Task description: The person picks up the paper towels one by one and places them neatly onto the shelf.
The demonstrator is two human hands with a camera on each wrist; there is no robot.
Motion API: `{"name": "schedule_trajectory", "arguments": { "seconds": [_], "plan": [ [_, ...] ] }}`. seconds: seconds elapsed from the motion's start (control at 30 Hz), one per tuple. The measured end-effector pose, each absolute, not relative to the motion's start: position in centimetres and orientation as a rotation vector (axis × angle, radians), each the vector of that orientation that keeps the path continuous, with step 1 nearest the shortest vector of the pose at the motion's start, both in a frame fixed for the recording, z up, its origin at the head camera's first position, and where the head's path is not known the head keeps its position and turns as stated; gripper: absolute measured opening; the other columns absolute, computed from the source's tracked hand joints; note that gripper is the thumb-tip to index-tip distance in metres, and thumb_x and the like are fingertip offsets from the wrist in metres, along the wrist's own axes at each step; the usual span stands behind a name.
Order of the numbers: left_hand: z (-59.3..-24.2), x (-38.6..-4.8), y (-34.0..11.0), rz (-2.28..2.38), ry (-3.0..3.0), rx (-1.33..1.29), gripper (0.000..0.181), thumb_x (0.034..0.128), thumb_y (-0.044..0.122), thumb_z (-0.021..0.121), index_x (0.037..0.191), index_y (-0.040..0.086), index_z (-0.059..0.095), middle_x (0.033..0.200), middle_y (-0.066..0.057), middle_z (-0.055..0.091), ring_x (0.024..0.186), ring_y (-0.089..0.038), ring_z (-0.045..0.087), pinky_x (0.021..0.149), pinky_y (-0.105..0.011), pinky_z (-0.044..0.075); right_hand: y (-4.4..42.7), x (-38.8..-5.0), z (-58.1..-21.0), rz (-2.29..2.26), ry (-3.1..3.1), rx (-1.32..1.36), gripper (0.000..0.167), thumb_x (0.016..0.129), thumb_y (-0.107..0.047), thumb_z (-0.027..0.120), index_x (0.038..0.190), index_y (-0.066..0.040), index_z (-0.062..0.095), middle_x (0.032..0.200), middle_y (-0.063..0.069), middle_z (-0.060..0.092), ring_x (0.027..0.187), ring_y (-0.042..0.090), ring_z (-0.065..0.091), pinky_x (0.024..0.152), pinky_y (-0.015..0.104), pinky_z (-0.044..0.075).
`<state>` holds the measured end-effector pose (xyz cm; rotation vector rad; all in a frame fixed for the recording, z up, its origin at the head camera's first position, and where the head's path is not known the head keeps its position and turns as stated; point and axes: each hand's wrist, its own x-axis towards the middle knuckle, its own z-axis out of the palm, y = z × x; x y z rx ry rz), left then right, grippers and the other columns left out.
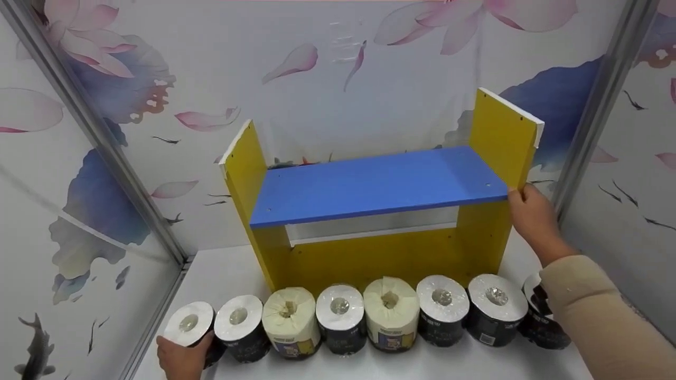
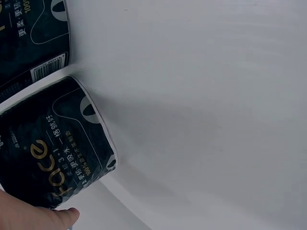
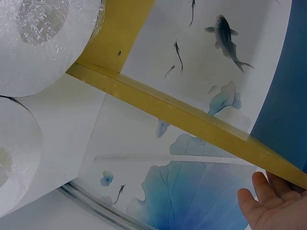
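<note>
Hands grasping: left hand [image 1: 182, 361] round leftmost dark-wrapped roll [image 1: 193, 328], right hand [image 1: 534, 219] gripping yellow side panel [image 1: 503, 142].

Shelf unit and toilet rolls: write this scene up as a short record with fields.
Furniture: yellow-and-blue shelf unit standing on a white table
Rolls: eight toilet rolls in a row, in front of the shelf unit
Wrapping: two cream, six black with white tops
Left hand: holds the leftmost roll
Right hand: holds the front edge of the right side panel
Partly hidden: rightmost roll, behind the right sleeve
Backdrop: white wall printed with pink petals
</note>
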<state>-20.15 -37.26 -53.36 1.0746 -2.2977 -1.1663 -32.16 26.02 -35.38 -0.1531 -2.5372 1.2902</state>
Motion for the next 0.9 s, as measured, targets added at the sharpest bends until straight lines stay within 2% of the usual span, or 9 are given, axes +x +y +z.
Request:
{"name": "schedule_trajectory", "arguments": {
  "seconds": [0.37,0.6,0.9],
  "plan": [
    [-53.8,-20.62,-37.48,-1.236,-2.261,1.105,0.114,0.0764,0.027,0.075,0.147,-0.01,-0.007,0.144,-0.042,0.015,0.136,-0.054,0.016,0.112,-0.058,0.018,26.11,-32.13,-35.4,1.297,-2.534,-0.144,0.057,0.102,-0.043,0.023,0.127,0.005,0.042,0.091,0.016,0.041,0.083,0.029,0.042,0.069,0.038,0.037],
    [-53.47,-20.44,-37.0,-1.261,-2.244,1.078,0.117,0.0767,0.027,0.075,0.147,-0.01,-0.01,0.146,-0.041,0.011,0.138,-0.055,0.011,0.113,-0.059,0.015,26.31,-32.11,-35.54,1.224,-2.521,-0.096,0.053,0.103,-0.041,0.025,0.12,0.005,0.046,0.083,0.014,0.043,0.072,0.026,0.042,0.063,0.036,0.037],
    [-53.34,-20.31,-36.83,-1.251,-2.217,1.088,0.111,0.0769,0.024,0.075,0.147,-0.011,-0.003,0.144,-0.04,0.015,0.136,-0.053,0.017,0.113,-0.058,0.018,26.17,-32.06,-35.4,1.282,-2.531,-0.126,0.057,0.102,-0.042,0.023,0.126,0.005,0.043,0.09,0.017,0.042,0.081,0.029,0.042,0.068,0.038,0.036]
  ]
}}
